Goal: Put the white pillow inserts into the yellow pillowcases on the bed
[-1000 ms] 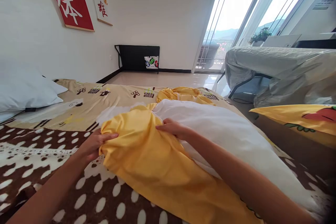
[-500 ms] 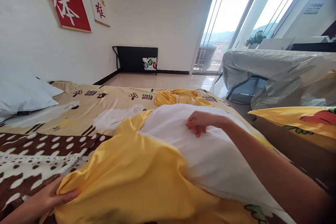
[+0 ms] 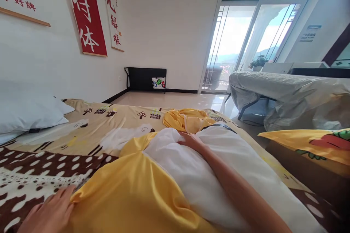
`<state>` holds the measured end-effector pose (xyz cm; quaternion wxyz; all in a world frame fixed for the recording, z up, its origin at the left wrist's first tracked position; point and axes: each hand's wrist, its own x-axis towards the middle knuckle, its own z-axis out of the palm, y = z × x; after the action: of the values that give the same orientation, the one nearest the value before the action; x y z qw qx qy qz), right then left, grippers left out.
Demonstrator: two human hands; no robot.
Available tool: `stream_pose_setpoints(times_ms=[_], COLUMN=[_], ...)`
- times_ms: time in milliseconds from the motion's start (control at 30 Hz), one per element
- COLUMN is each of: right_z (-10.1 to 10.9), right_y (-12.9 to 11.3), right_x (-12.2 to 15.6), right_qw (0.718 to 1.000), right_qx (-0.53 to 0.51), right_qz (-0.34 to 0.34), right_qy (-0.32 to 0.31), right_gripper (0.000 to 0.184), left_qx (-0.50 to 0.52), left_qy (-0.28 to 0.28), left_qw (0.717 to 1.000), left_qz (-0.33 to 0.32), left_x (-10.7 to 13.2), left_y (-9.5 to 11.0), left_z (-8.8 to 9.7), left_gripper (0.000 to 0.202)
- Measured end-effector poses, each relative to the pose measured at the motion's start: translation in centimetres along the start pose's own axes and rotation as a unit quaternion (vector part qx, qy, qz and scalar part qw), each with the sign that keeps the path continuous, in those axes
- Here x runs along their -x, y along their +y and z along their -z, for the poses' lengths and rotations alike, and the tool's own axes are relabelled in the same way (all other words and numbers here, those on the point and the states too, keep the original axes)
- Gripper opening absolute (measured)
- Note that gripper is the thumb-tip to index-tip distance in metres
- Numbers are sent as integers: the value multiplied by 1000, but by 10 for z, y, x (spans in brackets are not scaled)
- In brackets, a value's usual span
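Partly done: white pillow (image 3: pixel 246 154) part-covered by yellow cover (image 3: pixel 133 193), much bare; left hand (image 3: pixel 51 209) gripping cover, right hand (image 3: pixel 190 140) on pillow, closure unclear.

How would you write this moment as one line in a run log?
left hand: at edge of yellow cover | right hand: on white pillow, toward its far side | yellow cover: over pillow's left side

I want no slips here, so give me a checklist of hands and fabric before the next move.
1. Left hand touching the yellow cover: ok, at its left edge.
2. Left grip closed: cannot tell, fingertips hidden.
3. Right hand on the white pillow: ok, toward its far end.
4. Yellow cover smooth: not ok, creased.
5. Whole yellow cover in view: not ok, cut off at the picture's bottom.
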<state>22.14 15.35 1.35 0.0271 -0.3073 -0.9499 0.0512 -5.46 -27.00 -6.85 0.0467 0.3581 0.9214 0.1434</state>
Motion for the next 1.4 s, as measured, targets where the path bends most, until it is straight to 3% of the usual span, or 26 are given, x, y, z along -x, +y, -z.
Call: stream_pose_setpoints(times_ms=[33, 67, 167, 267, 367, 500, 600, 700, 800, 867, 933, 1000, 1133, 1267, 1400], right_z=[3, 8, 25, 32, 28, 25, 49, 87, 101, 87, 60, 30, -1, -3, -7], right_y=[-6, -12, -34, -57, -71, -70, -67, -68, -70, -70, -69, -66, -67, -83, -99], right_x=[5, 11, 37, 74, 113, 150, 158, 138, 94, 65, 44, 38, 55, 74, 80], right_qw=[1000, 1000, 998, 991, 981, 978, 984, 981, 977, 973, 973, 971, 974, 968, 957], right_qx=[10, 22, 63, 124, 179, 178, 122, 47, 4, 4, 18, 30, 34, 68, 107], right_qz=[-4, -6, -1, 22, 62, 104, 125, 166, 214, 230, 221, 204, 208, 234, 265], right_qy=[6, 11, 23, 37, 37, 13, -24, -89, -13, 12, -59, -123, -87, -61, -38], right_gripper=[52, 49, 41, 47, 56, 59, 63, 51, 43, 58, 82, 91, 75, 58, 42], left_qx=[-15, -7, 36, 22, 41, 72, 57, 17, -27, -46, -54, -54, -49, -59, -91], left_qy=[75, 111, 112, 115, 106, 77, 11, -48, -77, -79, -68, -56, -55, -59, -52], left_qw=[997, 991, 969, 952, 954, 967, 974, 972, 972, 975, 979, 982, 987, 983, 982], left_qz=[-18, -70, -217, -285, -279, -233, -218, -228, -219, -204, -186, -169, -144, -162, -160], left_x=[-2, -4, -16, -39, -61, -75, -76, -72, -66, -64, -66, -74, -103, -123, -118], left_y=[22, 50, 154, 242, 286, 289, 275, 265, 263, 264, 264, 262, 261, 279, 301], left_z=[10, 22, 46, 42, 20, 1, -2, -6, -15, -20, -24, -23, -12, -4, -13], left_gripper=[40, 44, 38, 36, 35, 44, 35, 22, 22, 24, 25, 23, 20, 25, 29])
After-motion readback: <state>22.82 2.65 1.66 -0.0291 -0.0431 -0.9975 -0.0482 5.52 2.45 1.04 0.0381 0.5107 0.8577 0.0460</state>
